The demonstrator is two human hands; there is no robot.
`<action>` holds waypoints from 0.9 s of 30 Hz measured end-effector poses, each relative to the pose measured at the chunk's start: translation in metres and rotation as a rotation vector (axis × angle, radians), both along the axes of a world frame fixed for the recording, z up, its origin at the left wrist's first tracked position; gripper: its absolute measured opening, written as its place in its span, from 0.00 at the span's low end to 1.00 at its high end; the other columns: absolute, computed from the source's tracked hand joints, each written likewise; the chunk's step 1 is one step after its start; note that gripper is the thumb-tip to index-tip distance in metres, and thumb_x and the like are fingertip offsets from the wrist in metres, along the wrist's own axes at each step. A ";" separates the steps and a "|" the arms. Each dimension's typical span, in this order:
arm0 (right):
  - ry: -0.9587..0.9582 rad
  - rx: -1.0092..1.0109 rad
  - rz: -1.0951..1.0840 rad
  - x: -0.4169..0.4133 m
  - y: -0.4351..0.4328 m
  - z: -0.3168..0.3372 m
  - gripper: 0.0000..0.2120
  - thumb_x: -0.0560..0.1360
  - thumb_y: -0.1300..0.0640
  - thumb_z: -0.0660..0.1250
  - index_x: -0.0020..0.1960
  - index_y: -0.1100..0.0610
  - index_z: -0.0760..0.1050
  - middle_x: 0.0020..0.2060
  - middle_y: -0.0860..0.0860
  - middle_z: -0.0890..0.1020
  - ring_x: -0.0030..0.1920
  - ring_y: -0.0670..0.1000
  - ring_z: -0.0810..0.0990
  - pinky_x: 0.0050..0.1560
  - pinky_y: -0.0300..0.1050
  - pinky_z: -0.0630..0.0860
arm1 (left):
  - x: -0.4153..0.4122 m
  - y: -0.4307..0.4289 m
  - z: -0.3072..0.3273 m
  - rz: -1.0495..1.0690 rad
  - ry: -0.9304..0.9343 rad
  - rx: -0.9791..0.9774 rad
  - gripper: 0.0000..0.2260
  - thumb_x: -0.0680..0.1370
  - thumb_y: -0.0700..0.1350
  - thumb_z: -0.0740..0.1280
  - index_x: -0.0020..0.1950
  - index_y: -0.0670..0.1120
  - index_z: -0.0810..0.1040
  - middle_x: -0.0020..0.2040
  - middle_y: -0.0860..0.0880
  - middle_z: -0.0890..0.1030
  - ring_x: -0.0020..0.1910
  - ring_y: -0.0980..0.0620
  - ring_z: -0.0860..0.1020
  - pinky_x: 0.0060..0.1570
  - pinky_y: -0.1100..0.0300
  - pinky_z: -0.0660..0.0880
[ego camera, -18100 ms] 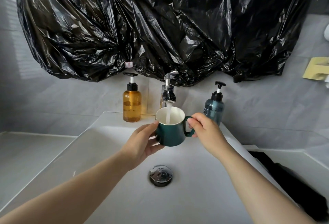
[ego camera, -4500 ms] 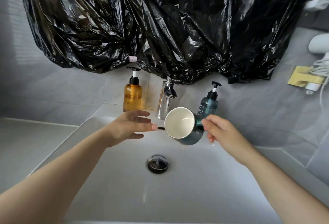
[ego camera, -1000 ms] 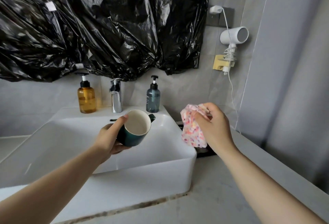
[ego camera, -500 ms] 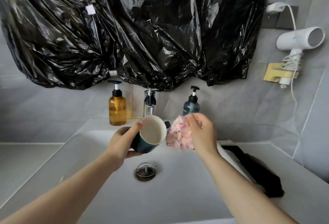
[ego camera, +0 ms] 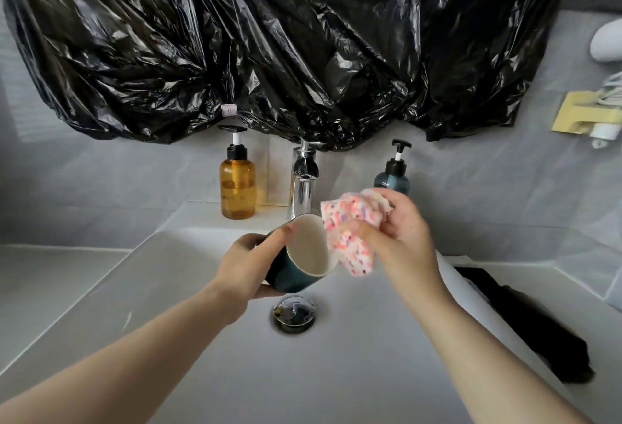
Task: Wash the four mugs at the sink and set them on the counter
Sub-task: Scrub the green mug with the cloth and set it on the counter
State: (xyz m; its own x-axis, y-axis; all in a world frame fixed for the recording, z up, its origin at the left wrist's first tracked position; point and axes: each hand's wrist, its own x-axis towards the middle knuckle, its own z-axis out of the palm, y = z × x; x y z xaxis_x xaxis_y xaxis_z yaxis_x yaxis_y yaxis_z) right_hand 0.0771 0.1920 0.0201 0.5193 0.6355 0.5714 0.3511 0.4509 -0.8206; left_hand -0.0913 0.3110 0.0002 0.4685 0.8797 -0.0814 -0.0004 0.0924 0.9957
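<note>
A dark green mug (ego camera: 303,260) with a white inside hangs over the white sink (ego camera: 336,373), tilted with its mouth toward me. My left hand (ego camera: 250,267) grips its body, thumb on the rim. My right hand (ego camera: 399,233) holds a pink speckled cloth (ego camera: 350,238) right at the mug's right rim, touching it. The mug's handle is hidden. No other mugs are in view.
The chrome tap (ego camera: 303,181) stands behind the mug with no water running. An amber pump bottle (ego camera: 237,184) is to its left and a blue one (ego camera: 392,178) to its right. The drain plug (ego camera: 294,313) sits below. A black cloth (ego camera: 525,319) lies on the right counter.
My right hand has brought the cloth up against the mug's rim. The mug has tipped lower over the drain. The view has centred on the sink.
</note>
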 end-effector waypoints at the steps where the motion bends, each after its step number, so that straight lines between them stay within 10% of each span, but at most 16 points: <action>1: -0.022 -0.010 -0.020 -0.002 -0.001 0.000 0.21 0.65 0.54 0.76 0.57 0.49 0.77 0.52 0.50 0.84 0.53 0.50 0.83 0.53 0.47 0.79 | -0.001 0.000 0.001 0.002 0.000 -0.002 0.34 0.61 0.65 0.75 0.58 0.44 0.78 0.57 0.41 0.79 0.52 0.42 0.82 0.39 0.48 0.84; 6: -0.205 -0.081 -0.120 -0.009 -0.007 0.002 0.08 0.69 0.56 0.77 0.47 0.50 0.82 0.38 0.43 0.84 0.41 0.44 0.83 0.38 0.37 0.76 | -0.001 -0.002 0.001 -0.013 0.011 -0.022 0.26 0.71 0.61 0.73 0.60 0.44 0.77 0.58 0.40 0.78 0.53 0.41 0.82 0.40 0.48 0.84; 12: -0.549 -0.181 -0.256 -0.018 -0.004 -0.004 0.18 0.68 0.41 0.69 0.56 0.43 0.77 0.51 0.40 0.80 0.55 0.39 0.76 0.52 0.32 0.72 | 0.000 -0.002 -0.001 -0.049 0.004 -0.022 0.36 0.62 0.65 0.75 0.61 0.44 0.77 0.58 0.40 0.79 0.53 0.40 0.82 0.42 0.46 0.84; 18: -1.011 -0.320 -0.110 -0.020 -0.004 -0.007 0.19 0.74 0.50 0.66 0.64 0.49 0.78 0.61 0.40 0.79 0.63 0.44 0.66 0.64 0.25 0.58 | -0.004 0.001 0.002 0.044 -0.024 0.005 0.29 0.68 0.60 0.76 0.59 0.43 0.76 0.56 0.41 0.80 0.49 0.44 0.82 0.40 0.47 0.84; 24: -0.668 -0.300 -0.149 -0.022 -0.008 -0.004 0.15 0.72 0.51 0.74 0.58 0.45 0.78 0.50 0.42 0.83 0.49 0.43 0.80 0.48 0.40 0.76 | -0.001 -0.001 0.002 0.005 -0.011 0.028 0.26 0.71 0.59 0.75 0.59 0.43 0.77 0.56 0.41 0.79 0.50 0.45 0.80 0.39 0.48 0.84; 27: -0.845 -0.094 -0.365 -0.023 -0.007 -0.001 0.15 0.68 0.53 0.77 0.53 0.51 0.79 0.49 0.45 0.80 0.49 0.49 0.78 0.47 0.43 0.75 | 0.000 0.002 0.003 -0.003 -0.044 0.000 0.35 0.61 0.66 0.75 0.60 0.45 0.78 0.59 0.41 0.79 0.55 0.41 0.80 0.41 0.45 0.83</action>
